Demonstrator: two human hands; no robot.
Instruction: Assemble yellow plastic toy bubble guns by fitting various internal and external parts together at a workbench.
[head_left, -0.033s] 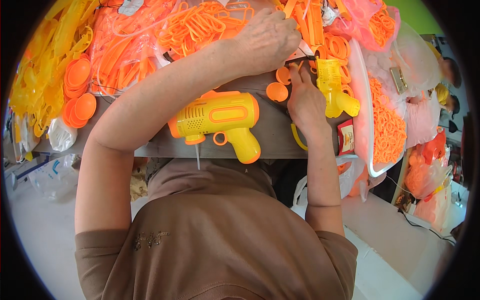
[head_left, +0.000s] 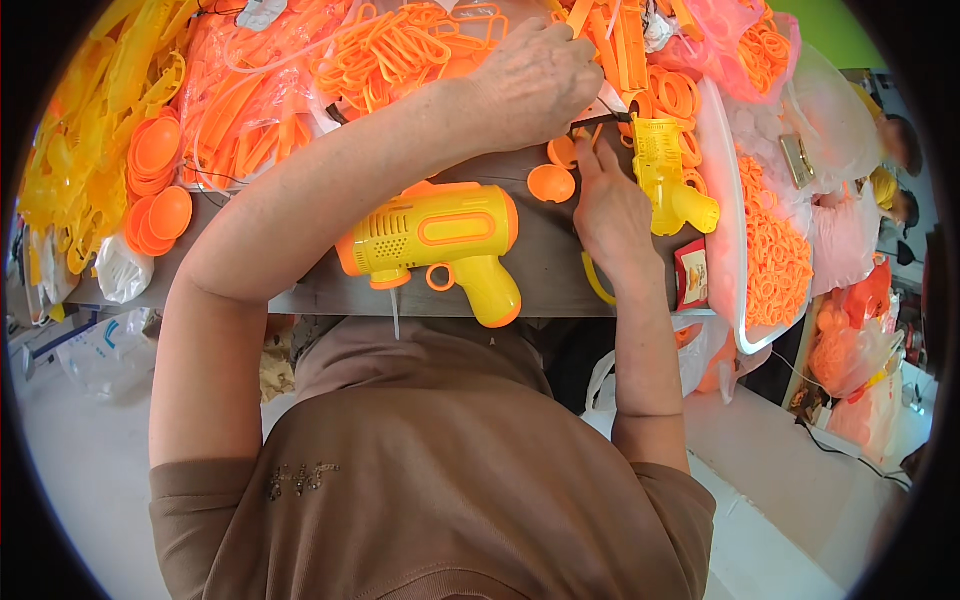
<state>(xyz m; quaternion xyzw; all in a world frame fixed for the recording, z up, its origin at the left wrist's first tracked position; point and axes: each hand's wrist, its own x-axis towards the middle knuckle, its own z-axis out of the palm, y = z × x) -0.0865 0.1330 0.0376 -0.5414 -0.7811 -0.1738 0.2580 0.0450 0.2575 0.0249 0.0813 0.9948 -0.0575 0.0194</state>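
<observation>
My left hand (head_left: 535, 82) reaches across to the back middle of the table, knuckles up and fingers curled down. Whatever it grips is hidden under the hand; a dark strip and a white scrap show by its fingertips. My right hand (head_left: 612, 215) lies low over the table, its fingers stretched forward and slightly apart. Just left of it rest a shallow orange cup (head_left: 551, 183) and a second orange cup (head_left: 563, 152), partly behind the fingers. A yellow half shell of a toy gun (head_left: 660, 170) lies right of that hand. Below my left forearm sits a yellow and orange toy gun (head_left: 440, 238).
Orange loops (head_left: 390, 45) and bagged orange parts (head_left: 240, 110) heap along the back. Yellow parts (head_left: 110, 100) and stacked orange cups (head_left: 165, 215) are at left. At right stand a white tub (head_left: 735, 200) of small orange rings and a red packet (head_left: 691, 272).
The two orange cups have slid slightly to the left. My right hand's fingers have shifted a little; my left hand stays where it was.
</observation>
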